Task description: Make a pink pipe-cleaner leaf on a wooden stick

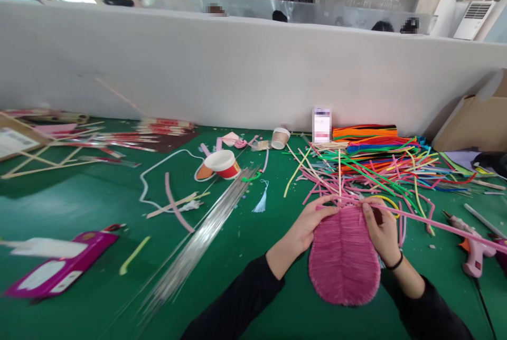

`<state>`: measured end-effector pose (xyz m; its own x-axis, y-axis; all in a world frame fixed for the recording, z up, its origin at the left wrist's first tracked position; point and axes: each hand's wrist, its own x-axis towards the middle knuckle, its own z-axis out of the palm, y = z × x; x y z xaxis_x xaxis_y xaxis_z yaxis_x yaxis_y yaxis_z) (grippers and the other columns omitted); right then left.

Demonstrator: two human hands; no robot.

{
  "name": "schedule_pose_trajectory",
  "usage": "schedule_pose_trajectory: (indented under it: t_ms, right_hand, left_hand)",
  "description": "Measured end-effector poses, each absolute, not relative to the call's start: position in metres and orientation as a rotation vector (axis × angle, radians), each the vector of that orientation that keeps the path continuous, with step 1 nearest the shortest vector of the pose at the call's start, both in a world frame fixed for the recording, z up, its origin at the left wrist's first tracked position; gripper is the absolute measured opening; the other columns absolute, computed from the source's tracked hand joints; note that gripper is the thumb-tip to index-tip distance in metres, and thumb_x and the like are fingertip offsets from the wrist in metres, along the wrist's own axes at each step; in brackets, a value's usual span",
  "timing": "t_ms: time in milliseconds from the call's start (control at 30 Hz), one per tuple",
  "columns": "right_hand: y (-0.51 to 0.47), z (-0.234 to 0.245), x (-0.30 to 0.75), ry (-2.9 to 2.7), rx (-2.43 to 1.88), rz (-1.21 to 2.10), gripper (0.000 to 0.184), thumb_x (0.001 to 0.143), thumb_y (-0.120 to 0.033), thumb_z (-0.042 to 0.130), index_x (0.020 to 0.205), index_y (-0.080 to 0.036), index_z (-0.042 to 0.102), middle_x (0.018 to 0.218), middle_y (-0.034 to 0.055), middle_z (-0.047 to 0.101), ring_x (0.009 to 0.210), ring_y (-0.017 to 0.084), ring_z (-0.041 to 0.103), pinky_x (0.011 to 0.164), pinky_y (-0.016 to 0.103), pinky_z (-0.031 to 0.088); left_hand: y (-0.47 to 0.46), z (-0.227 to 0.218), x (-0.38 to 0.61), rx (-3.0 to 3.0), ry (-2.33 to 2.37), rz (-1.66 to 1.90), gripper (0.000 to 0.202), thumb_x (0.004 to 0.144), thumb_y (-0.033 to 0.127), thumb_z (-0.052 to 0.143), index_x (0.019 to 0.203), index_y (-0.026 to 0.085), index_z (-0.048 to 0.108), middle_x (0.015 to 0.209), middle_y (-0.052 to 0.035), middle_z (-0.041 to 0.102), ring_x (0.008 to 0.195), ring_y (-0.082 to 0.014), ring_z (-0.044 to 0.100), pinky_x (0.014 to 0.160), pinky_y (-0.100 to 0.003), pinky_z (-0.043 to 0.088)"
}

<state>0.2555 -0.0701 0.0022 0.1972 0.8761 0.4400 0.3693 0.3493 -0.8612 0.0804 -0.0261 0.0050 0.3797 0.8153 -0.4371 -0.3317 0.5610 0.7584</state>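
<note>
A pink oval piece (344,261) woven from fuzzy pipe cleaners lies on the green table (99,202) in front of me. My left hand (307,226) grips its upper left edge, fingers curled round it. My right hand (382,229) pinches its upper right edge, where a long pink pipe cleaner (443,225) runs off to the right. A black band circles my right wrist.
A heap of coloured pipe cleaners (372,163) lies just beyond my hands. A pink glue gun (473,247) rests at right. A bundle of thin metal wires (202,239), a red paper cup (224,164), a magenta box (59,268) and wooden sticks (47,158) lie at left. A white partition wall (237,71) runs behind.
</note>
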Motion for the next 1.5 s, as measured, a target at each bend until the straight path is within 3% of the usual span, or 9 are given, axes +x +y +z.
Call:
schedule_pose_trajectory:
  t_ms: [167,400,533,667,867,1033,1100,1233,1500]
  right_hand:
    - [-0.052,0.031,0.257,-1.206,-1.096,0.635,0.02,0.091,-0.037,0.055,0.099,-0.025,0.068,0.103,0.0058,0.071,0.098,0.022,0.066,0.086,0.037,0.051]
    - [-0.02,0.086,0.265,-1.316,-1.043,0.486,0.032,0.093,-0.041,0.052,0.117,-0.024,0.063,0.107,0.0069,0.072,0.106,0.023,0.065,0.096,0.041,0.047]
    - [-0.013,0.095,0.261,-1.687,-1.12,0.524,0.028,0.082,-0.043,0.067,0.104,-0.027,0.071,0.109,0.0061,0.071,0.105,0.024,0.064,0.093,0.039,0.049]
    - [-0.009,0.093,0.257,-1.769,-1.162,0.44,0.018,0.084,-0.04,0.066,0.089,-0.027,0.075,0.091,0.0049,0.073,0.089,0.022,0.066,0.084,0.036,0.051]
    - [-0.009,0.091,0.255,-1.719,-1.195,0.449,0.021,0.083,-0.044,0.065,0.088,-0.025,0.073,0.09,0.0046,0.073,0.088,0.022,0.067,0.082,0.035,0.051]
    - [-0.008,0.093,0.266,-1.543,-1.1,0.543,0.038,0.094,-0.049,0.046,0.119,-0.027,0.063,0.109,0.0039,0.07,0.102,0.02,0.064,0.092,0.035,0.048]
    - [-0.009,0.095,0.279,-1.447,-1.069,0.557,0.045,0.097,-0.051,0.036,0.124,-0.026,0.061,0.102,0.0037,0.07,0.094,0.018,0.065,0.088,0.034,0.05]
    - [-0.014,0.099,0.306,-1.417,-1.13,0.535,0.047,0.095,-0.055,0.039,0.099,-0.021,0.072,0.074,0.0025,0.066,0.073,0.017,0.063,0.074,0.032,0.05]
    - [-0.015,0.1,0.293,-1.5,-1.29,0.326,0.035,0.089,-0.053,0.053,0.079,-0.021,0.063,0.076,0.0037,0.07,0.072,0.019,0.064,0.067,0.03,0.049]
  left_hand:
    - [-0.011,0.045,0.075,0.958,0.933,1.047,0.06,0.065,0.026,0.08,0.12,0.018,0.058,0.088,-0.0053,0.075,0.076,-0.0195,0.071,0.075,-0.032,0.054]
    - [0.002,0.077,0.088,1.36,0.946,1.281,0.055,0.072,0.027,0.072,0.123,0.017,0.054,0.086,-0.0055,0.074,0.092,-0.0241,0.071,0.087,-0.037,0.053]
    - [0.004,0.073,0.093,1.433,0.925,1.24,0.049,0.074,0.026,0.07,0.119,0.018,0.054,0.09,-0.0052,0.074,0.092,-0.022,0.071,0.088,-0.036,0.053]
    - [0.009,0.07,0.093,1.506,0.956,1.254,0.043,0.073,0.022,0.069,0.114,0.02,0.055,0.112,-0.0066,0.069,0.091,-0.0183,0.069,0.086,-0.032,0.053]
    - [0.014,0.067,0.095,1.555,0.985,1.225,0.043,0.072,0.021,0.069,0.113,0.02,0.055,0.122,-0.0077,0.065,0.092,-0.0195,0.069,0.086,-0.034,0.053]
    - [0.015,0.067,0.094,1.52,0.973,1.238,0.044,0.074,0.026,0.07,0.114,0.018,0.055,0.117,-0.0095,0.067,0.093,-0.0211,0.07,0.087,-0.035,0.052]
    - [0.016,0.067,0.092,1.475,1.0,1.227,0.046,0.074,0.029,0.071,0.115,0.017,0.056,0.109,-0.0097,0.07,0.094,-0.0224,0.069,0.086,-0.035,0.051]
    - [0.021,0.064,0.089,1.423,1.04,1.256,0.051,0.072,0.029,0.071,0.119,0.016,0.057,0.091,-0.0068,0.072,0.094,-0.0232,0.068,0.087,-0.036,0.049]
    - [0.028,0.057,0.086,1.357,1.031,1.28,0.048,0.07,0.03,0.073,0.114,0.016,0.062,0.086,-0.0047,0.07,0.088,-0.0222,0.067,0.085,-0.036,0.049]
